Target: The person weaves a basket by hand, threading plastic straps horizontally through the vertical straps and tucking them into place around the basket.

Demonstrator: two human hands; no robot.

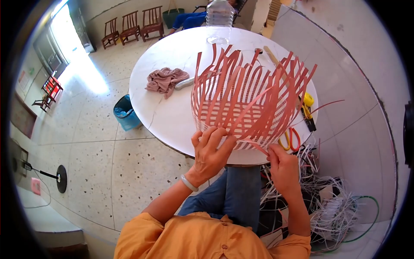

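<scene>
A half-woven basket (241, 112) of red-brown and white strips stands on the round white table (159, 116), its long red-brown strip ends sticking up. My left hand (211, 151), with a pale bangle on the wrist, has its fingers bent against the basket's near left side, gripping the woven edge. At the near right side my right hand (282, 166) is closed in a pinch on a red-brown strip (256, 146) that runs out from the weave. Scissors (294, 139) with red and yellow handles lie just right of the basket.
On the table are a crumpled brown cloth (165, 80), a clear plastic bottle (219, 21) and a yellow tool (308, 100). A lined bin (126, 113) stands left of it. Loose white strips (334, 216) heap at the lower right. A person in blue (189, 20) sits beyond the table.
</scene>
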